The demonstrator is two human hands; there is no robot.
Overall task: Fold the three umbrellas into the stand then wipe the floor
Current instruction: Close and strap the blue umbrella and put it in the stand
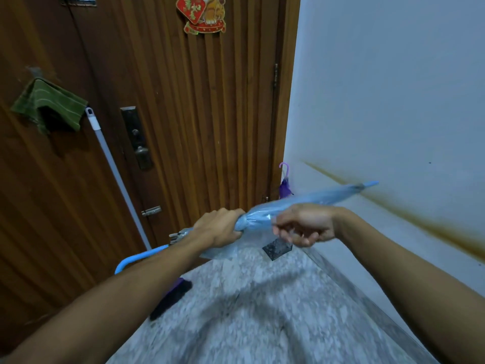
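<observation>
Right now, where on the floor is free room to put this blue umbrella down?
The speckled floor is bare between the forearms, from the bottom edge up to the black stand. It is crowded in the corner, at the stand and purple umbrella, and along the door, where a dark brush head lies.

A brown wooden door (204,114) with vertical grooves fills the middle of the view. High on it hangs a red and gold paper decoration (202,14). A dark metal lock plate (136,137) with a knob sits on its left edge, and a small silver bolt (151,211) is fixed lower down. A brass hinge (275,74) shows on the right edge of the door. To the left, a green striped cloth (48,105) hangs from a hook on a wood panel (39,193). At right stands a pale wall (393,88), crossed by a blurred brownish streak (420,219).
</observation>
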